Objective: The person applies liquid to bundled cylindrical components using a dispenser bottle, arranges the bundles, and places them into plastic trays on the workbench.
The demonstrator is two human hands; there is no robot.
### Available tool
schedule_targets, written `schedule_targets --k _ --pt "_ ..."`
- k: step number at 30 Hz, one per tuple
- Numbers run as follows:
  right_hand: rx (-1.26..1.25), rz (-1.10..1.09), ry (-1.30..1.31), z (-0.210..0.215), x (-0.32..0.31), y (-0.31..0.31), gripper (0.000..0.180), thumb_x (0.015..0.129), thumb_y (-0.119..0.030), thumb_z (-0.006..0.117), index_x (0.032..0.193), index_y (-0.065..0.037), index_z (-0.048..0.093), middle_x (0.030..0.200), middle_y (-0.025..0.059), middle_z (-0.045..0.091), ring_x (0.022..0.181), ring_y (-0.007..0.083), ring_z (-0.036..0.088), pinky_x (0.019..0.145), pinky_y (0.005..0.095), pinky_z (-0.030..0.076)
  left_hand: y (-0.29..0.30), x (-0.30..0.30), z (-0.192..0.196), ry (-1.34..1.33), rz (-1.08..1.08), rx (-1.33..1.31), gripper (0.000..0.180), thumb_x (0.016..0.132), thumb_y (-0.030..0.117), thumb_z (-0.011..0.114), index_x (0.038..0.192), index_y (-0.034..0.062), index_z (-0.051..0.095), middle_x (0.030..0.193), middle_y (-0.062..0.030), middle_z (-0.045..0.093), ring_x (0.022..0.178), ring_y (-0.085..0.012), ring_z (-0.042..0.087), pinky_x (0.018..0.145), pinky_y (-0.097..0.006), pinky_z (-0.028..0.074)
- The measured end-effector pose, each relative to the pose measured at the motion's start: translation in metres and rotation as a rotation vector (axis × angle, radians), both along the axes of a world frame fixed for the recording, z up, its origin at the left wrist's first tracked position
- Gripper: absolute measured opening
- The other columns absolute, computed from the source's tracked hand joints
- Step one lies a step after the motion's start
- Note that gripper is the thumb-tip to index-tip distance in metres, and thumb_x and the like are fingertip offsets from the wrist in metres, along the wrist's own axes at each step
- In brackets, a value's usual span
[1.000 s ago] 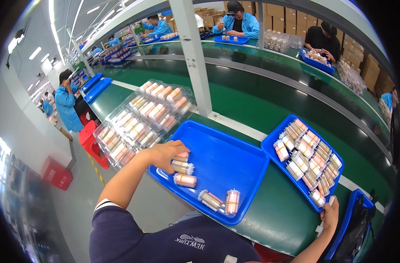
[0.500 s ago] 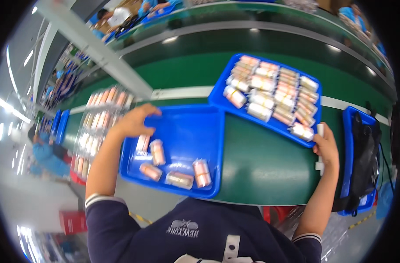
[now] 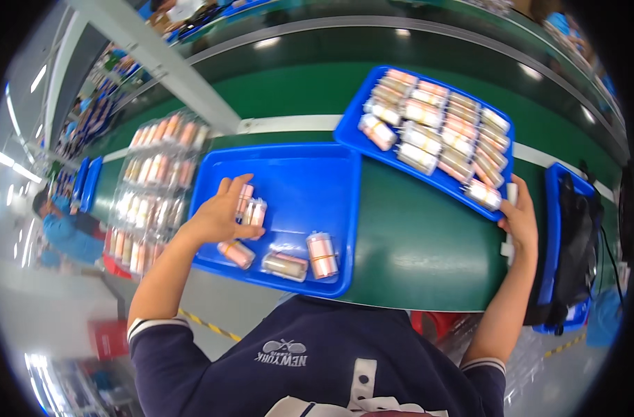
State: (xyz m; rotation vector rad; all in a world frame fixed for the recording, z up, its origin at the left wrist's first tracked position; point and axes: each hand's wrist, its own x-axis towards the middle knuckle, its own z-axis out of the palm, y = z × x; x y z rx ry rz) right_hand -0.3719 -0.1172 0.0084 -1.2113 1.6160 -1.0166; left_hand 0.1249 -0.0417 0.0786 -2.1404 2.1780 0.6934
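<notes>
My left hand (image 3: 223, 212) reaches into the near blue tray (image 3: 289, 151), thumb and fingers curled round a clear-wrapped pack of pinkish cylinders (image 3: 256, 213). A second pack (image 3: 244, 197) lies against its fingers; the palm side is hidden. Below and right of this hand rest an orange-pink pack (image 3: 235, 254), a tan pack (image 3: 284, 265) and a pink pack with a yellow band (image 3: 322, 255). My right hand (image 3: 520, 221) grips the near right corner of the far blue tray (image 3: 428, 190), which holds rows of similar packs (image 3: 445, 132). A white bar (image 3: 506, 249) is partly hidden behind this hand.
Stacked clear blister trays of packs (image 3: 157, 187) stand left of the near tray. Another blue tray (image 3: 552, 236) holds a black bag (image 3: 577, 243) at the right. A grey post (image 3: 171, 76) rises at the back left. The green worktop (image 3: 414, 257) lies beneath the trays.
My left hand has come down and closed round a pack, and the two packs beside it have shifted right. My right hand stays at the far tray's corner. The whole view has tilted slightly.
</notes>
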Motion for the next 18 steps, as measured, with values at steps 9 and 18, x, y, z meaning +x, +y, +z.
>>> schedule_targets --k 9,18 --pt "0.0 -0.005 0.044 0.014 0.002 0.007 0.052 0.074 -0.002 0.057 0.124 -0.003 0.044 0.073 0.0059 0.057 0.044 0.0088 0.049 0.04 0.0225 0.039 -0.08 -0.083 0.024 0.105 -0.462 -0.533 0.069 0.061 0.008 0.07 0.125 0.0151 0.046 0.11 -0.0116 0.048 0.103 -0.0338 0.053 0.081 -0.04 0.049" --pt "-0.026 0.016 0.009 0.011 0.0 0.006 0.053 0.072 0.001 0.059 0.123 -0.002 0.045 0.075 0.0082 0.058 0.046 0.0105 0.051 0.041 0.0243 0.042 -0.175 -0.262 0.013 0.247 -1.016 -0.521 0.078 0.068 0.015 0.073 0.138 0.0171 0.038 0.12 -0.0113 0.05 0.113 -0.0324 0.048 0.096 -0.044 0.039"
